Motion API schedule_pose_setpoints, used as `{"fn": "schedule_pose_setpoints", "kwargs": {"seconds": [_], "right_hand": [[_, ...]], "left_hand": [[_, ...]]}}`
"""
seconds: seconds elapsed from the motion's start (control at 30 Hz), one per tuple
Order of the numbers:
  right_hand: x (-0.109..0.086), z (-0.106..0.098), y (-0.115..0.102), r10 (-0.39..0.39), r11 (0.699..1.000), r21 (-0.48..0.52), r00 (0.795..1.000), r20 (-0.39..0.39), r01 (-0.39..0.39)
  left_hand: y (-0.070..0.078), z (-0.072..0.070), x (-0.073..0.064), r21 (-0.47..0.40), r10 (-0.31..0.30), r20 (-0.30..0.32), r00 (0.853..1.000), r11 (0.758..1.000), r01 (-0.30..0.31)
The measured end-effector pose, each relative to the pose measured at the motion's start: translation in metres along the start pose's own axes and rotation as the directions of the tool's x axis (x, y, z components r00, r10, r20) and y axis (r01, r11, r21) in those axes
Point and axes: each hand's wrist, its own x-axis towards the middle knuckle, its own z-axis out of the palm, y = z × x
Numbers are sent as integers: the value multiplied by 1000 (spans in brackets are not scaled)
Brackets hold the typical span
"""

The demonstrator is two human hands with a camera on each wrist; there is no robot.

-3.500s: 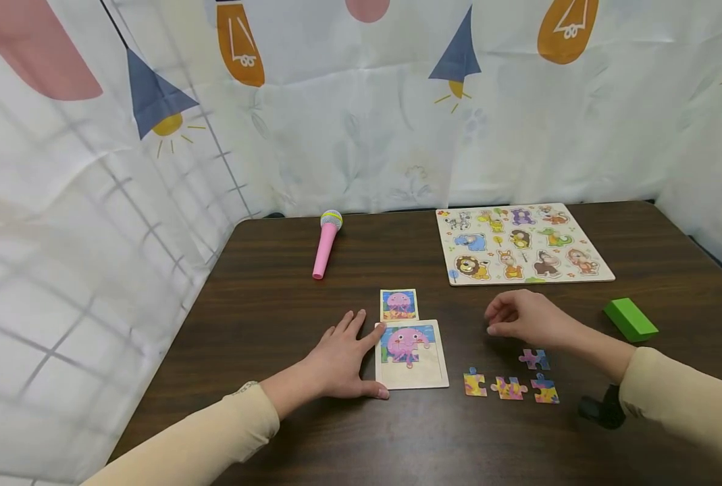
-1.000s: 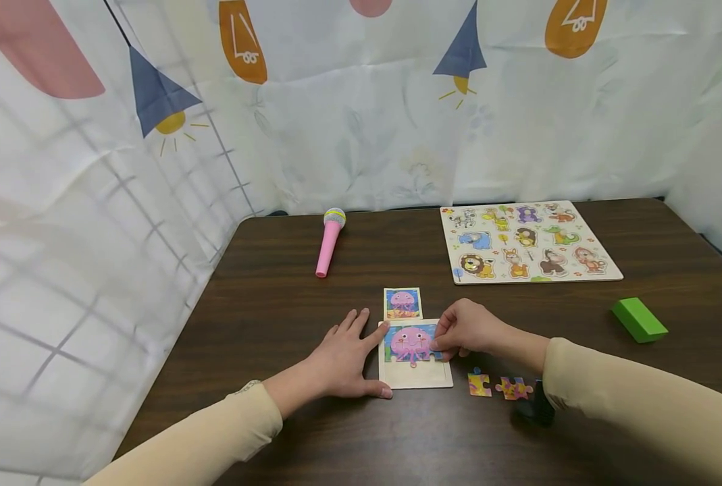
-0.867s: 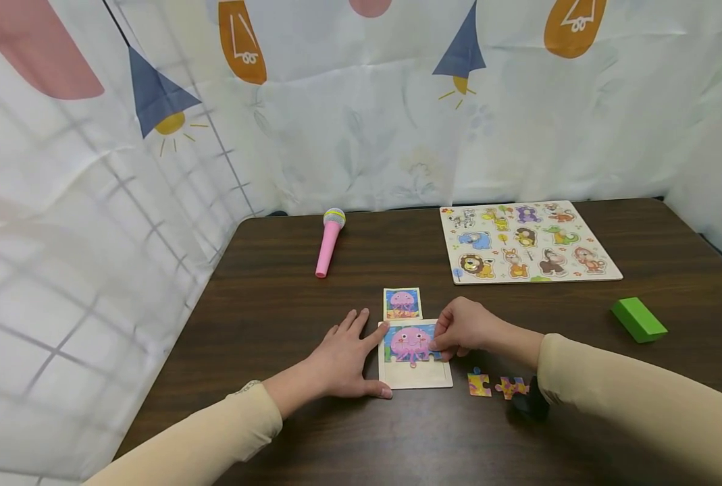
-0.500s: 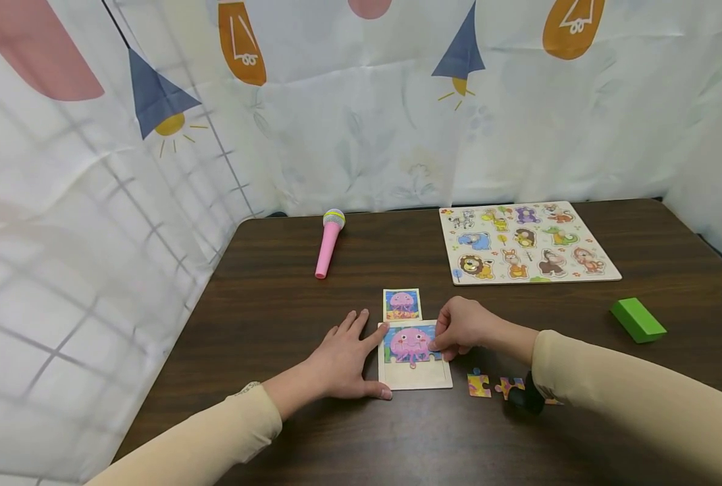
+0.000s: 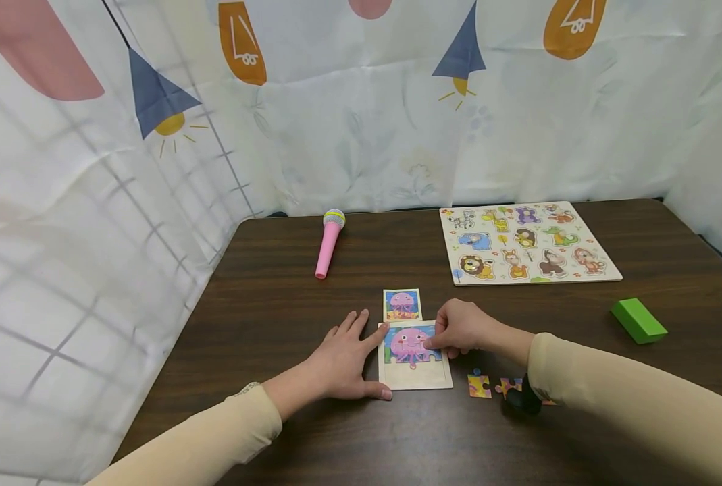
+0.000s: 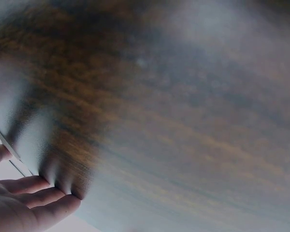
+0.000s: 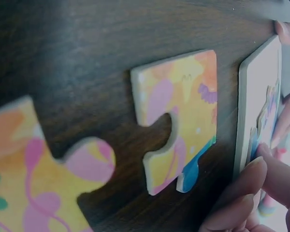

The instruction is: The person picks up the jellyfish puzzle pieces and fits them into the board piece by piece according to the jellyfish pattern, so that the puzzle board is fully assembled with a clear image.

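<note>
A small puzzle board (image 5: 415, 379) holds a partly assembled pink jellyfish picture in its upper part; its lower part shows bare wood. My left hand (image 5: 351, 361) lies spread on the table, index fingertip and thumb at the board's left edge. My right hand (image 5: 464, 327) is over the board's right side, its curled thumb and fingers pinching a blue-and-pink puzzle piece (image 5: 435, 354) set in the picture. Beside the board lie a yellow puzzle piece (image 7: 193, 106) and another yellow-and-pink puzzle piece (image 7: 24, 179); the right sleeve and a black wrist device partly hide the pieces further right.
A jellyfish picture card (image 5: 402, 305) touches the board's far edge. Behind lie a pink toy microphone (image 5: 328, 246) and a large animal puzzle board (image 5: 527, 243). A green block (image 5: 639, 320) sits to the right on the brown table (image 5: 275, 304).
My right hand came from the loose pieces to the board with a piece, now in the picture's right side. Its thumb has since shifted slightly left. My left hand stays put.
</note>
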Motion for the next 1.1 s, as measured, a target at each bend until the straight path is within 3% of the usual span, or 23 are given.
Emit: {"fn": "schedule_pose_setpoints", "kwargs": {"seconds": [0.4,0.67,1.1], "right_hand": [[1,5,-3,-10,998,-55,1000,-15,9],[0,7,-5,-18,996,-91,999,-36,14],[2,7,-4,-21,995,-95,999,-41,17]], "left_hand": [[-1,0,1,-4,-8,21,1000,1000,8],[-1,1,1,-3,-3,5,1000,1000,3],[0,1,1,-7,-7,10,1000,1000,7]]}}
